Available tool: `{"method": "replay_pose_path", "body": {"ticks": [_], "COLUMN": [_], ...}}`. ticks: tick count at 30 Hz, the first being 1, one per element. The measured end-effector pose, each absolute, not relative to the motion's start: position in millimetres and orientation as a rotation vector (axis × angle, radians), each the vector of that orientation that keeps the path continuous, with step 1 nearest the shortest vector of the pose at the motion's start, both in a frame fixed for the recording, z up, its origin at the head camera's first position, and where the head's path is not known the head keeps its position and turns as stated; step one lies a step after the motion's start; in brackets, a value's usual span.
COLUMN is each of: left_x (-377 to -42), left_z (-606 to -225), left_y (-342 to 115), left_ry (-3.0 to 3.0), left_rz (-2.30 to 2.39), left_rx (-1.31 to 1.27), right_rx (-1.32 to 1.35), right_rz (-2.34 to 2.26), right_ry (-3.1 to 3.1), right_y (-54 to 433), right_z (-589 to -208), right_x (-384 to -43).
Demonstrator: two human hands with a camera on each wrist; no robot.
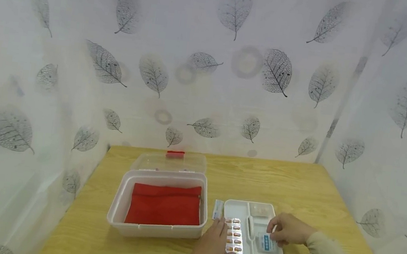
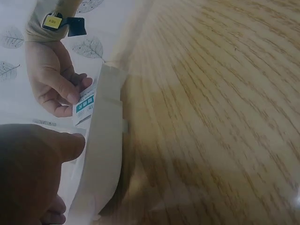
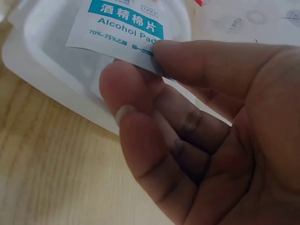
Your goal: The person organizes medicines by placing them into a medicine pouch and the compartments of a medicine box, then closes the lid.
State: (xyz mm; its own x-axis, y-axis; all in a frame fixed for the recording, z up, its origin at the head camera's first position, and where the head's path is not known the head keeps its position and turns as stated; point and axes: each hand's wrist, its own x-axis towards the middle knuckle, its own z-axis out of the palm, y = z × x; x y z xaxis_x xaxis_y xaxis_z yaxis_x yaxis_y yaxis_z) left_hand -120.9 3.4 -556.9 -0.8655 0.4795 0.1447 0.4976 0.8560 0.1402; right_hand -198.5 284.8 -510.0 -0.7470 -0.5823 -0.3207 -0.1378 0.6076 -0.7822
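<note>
My right hand (image 1: 289, 231) pinches a white-and-teal alcohol pad packet (image 3: 124, 28) by its edge, between thumb and fingers. In the head view the packet is over the front right compartment of a white divided tray (image 1: 233, 209). A silver blister pack (image 1: 235, 236) of orange capsules lies in the tray's left compartment. At the tray's front left edge rests my left hand (image 1: 214, 245), its fingers extended beside the blister pack. The left wrist view shows its thumb (image 2: 72, 146) close to the tray's side wall (image 2: 104, 131).
Left of the tray stands a white plastic box (image 1: 154, 231) with a red zip pouch (image 1: 166, 206) inside and its clear lid (image 1: 150, 162) folded back. A small white packet (image 1: 218, 209) lies between box and tray. Some pale packets (image 1: 259, 210) occupy the tray's back right compartment.
</note>
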Motion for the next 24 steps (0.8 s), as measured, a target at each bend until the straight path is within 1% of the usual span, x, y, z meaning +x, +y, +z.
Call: {"method": "replay_pose_path", "body": {"ticks": [4, 11, 24], "left_x": [-119.2, -117.1, -118.0], "left_z": [-555.4, -553.7, -550.3], "left_y": [4.2, 3.2, 1.9], "left_ry": [-2.958, -2.986, -2.994], "left_rz": [-0.271, -0.291, -0.261], "left_rx": [-0.753, -0.739, -0.750], "right_rx": [-0.574, -0.562, -0.695], "right_rz": [-0.993, -0.930, -0.691], "right_ry": [2.304, 2.388, 2.656], "right_y": [283.5, 280.3, 274.5], "right_z": [-517.0, -518.3, -526.3], "right_x": [-195.7, -190.2, -184.8]}}
